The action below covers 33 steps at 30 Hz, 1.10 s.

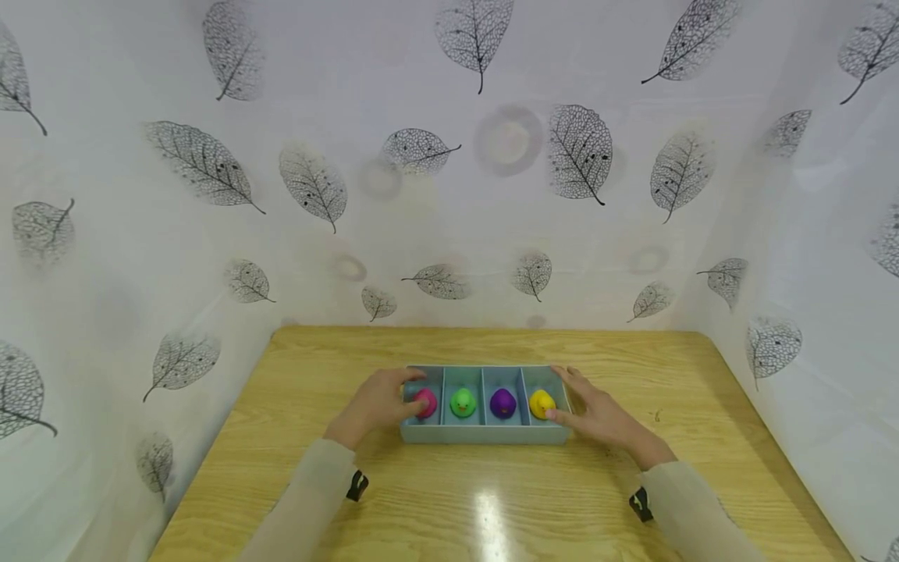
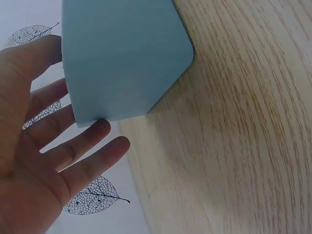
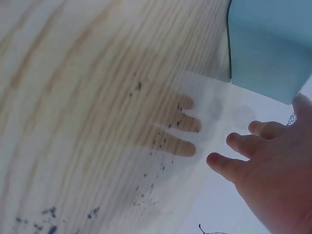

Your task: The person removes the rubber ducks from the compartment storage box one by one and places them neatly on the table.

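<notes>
A light blue box (image 1: 485,435) with several compartments in a row stands on the wooden table. From left to right, its compartments hold a pink duck (image 1: 425,403), a green duck (image 1: 463,403), a purple duck (image 1: 502,403) and a yellow duck (image 1: 541,404). My left hand (image 1: 382,400) is at the box's left end, thumb overlapping the pink duck and fingers spread along the end wall. At the right end, my right hand (image 1: 597,410) has its thumb tip at the yellow duck and its index finger at the back corner; the other fingers hang loose outside.
A white sheet (image 1: 393,234) printed with dark leaves hangs behind the table and along both sides. Wood-grain table top (image 1: 435,507) extends in front of the box. A black strap (image 1: 358,485) shows at the left cuff, another strap (image 1: 641,504) at the right.
</notes>
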Motion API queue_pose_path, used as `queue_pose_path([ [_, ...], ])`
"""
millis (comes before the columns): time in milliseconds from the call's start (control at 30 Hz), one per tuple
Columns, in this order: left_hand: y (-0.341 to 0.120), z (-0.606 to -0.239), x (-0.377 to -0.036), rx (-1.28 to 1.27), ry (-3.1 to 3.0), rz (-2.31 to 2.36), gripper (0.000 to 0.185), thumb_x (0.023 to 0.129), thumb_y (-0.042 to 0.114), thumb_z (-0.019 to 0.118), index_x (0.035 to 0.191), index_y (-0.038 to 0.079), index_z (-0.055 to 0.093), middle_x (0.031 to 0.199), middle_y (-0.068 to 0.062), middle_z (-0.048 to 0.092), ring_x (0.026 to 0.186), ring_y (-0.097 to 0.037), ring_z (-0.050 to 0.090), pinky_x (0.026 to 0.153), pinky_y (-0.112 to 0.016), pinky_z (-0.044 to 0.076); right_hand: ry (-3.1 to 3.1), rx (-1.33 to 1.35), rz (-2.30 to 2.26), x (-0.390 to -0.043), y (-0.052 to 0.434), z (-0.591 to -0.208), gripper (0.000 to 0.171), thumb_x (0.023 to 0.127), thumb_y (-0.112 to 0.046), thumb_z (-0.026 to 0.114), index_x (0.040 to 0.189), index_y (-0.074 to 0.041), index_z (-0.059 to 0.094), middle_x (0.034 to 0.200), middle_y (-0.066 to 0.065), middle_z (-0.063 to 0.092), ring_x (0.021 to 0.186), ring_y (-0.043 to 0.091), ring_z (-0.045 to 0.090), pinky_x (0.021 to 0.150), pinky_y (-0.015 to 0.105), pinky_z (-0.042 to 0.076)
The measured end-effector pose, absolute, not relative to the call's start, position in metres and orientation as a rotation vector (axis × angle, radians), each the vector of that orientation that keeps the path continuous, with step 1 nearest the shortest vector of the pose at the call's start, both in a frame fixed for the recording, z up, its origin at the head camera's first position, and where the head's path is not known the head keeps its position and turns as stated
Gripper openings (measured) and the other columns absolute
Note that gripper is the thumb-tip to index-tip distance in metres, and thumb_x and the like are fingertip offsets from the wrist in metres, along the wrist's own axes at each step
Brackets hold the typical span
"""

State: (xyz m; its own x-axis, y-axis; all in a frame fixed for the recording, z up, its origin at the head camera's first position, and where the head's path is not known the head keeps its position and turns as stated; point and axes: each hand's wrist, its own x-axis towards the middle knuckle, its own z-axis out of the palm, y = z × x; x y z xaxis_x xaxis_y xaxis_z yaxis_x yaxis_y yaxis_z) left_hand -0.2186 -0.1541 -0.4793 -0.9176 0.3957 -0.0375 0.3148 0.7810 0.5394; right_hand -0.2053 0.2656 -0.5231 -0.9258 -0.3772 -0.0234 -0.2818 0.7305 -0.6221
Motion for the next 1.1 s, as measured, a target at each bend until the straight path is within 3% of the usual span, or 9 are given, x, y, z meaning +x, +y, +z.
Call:
queue_pose_path([
  [67, -0.153, -0.48, -0.219, 0.576, 2.829, 0.798, 0.052, 0.092, 0.024, 0.08, 0.14, 0.008, 0.066, 0.072, 0.001, 0.059, 0.057, -0.012, 0.041, 0.066, -0.03, 0.045, 2.78, -0.536, -0.964, -0.205, 0.266, -0.523, 0.086, 0.101, -0.056, 0.063, 0.17, -0.031, 0.018, 0.173, 0.031, 0.013, 0.149, 0.065, 0.026, 0.109, 0.088, 0.026],
  [167, -0.151, -0.481, -0.22, 0.589, 2.836, 0.77, 0.053, 0.09, 0.021, 0.081, 0.139, 0.006, 0.067, 0.106, -0.008, 0.077, 0.081, -0.02, 0.066, 0.086, -0.04, 0.058, 2.78, -0.542, -0.956, -0.205, 0.266, -0.523, 0.086, 0.101, -0.056, 0.062, 0.17, -0.031, 0.017, 0.173, 0.031, 0.013, 0.151, 0.064, 0.025, 0.109, 0.088, 0.024],
  [233, -0.15, -0.482, -0.22, 0.602, 2.838, 0.754, 0.053, 0.089, 0.018, 0.083, 0.138, 0.005, 0.067, 0.128, -0.012, 0.074, 0.106, -0.029, 0.071, 0.101, -0.047, 0.057, 2.782, -0.542, -0.95, -0.205, 0.266, -0.524, 0.086, 0.101, -0.056, 0.062, 0.17, -0.031, 0.017, 0.173, 0.03, 0.013, 0.15, 0.064, 0.025, 0.109, 0.088, 0.025],
  [333, -0.149, -0.483, -0.221, 0.607, 2.837, 0.734, 0.055, 0.086, 0.016, 0.086, 0.136, 0.003, 0.067, 0.136, -0.015, 0.071, 0.126, -0.037, 0.066, 0.111, -0.054, 0.051, 2.78, -0.542, -0.949, -0.205, 0.266, -0.524, 0.086, 0.102, -0.056, 0.062, 0.17, -0.03, 0.017, 0.173, 0.03, 0.012, 0.149, 0.065, 0.026, 0.109, 0.088, 0.026],
  [800, -0.141, -0.484, -0.225, 0.589, 2.818, 0.614, 0.058, 0.084, 0.012, 0.086, 0.138, 0.002, 0.066, 0.138, -0.016, 0.069, 0.13, -0.037, 0.064, 0.113, -0.053, 0.05, 2.778, -0.526, -0.939, -0.206, 0.265, -0.524, 0.088, 0.101, -0.057, 0.063, 0.17, -0.026, 0.018, 0.173, 0.029, 0.013, 0.149, 0.065, 0.026, 0.109, 0.087, 0.026],
  [1100, -0.136, -0.49, -0.229, 0.557, 2.784, 0.597, 0.058, 0.085, 0.008, 0.086, 0.139, 0.0, 0.065, 0.138, -0.018, 0.068, 0.129, -0.036, 0.063, 0.112, -0.05, 0.052, 2.769, -0.513, -0.951, -0.206, 0.267, -0.525, 0.088, 0.1, -0.058, 0.063, 0.17, -0.03, 0.017, 0.174, 0.028, 0.014, 0.152, 0.062, 0.025, 0.11, 0.086, 0.027],
])
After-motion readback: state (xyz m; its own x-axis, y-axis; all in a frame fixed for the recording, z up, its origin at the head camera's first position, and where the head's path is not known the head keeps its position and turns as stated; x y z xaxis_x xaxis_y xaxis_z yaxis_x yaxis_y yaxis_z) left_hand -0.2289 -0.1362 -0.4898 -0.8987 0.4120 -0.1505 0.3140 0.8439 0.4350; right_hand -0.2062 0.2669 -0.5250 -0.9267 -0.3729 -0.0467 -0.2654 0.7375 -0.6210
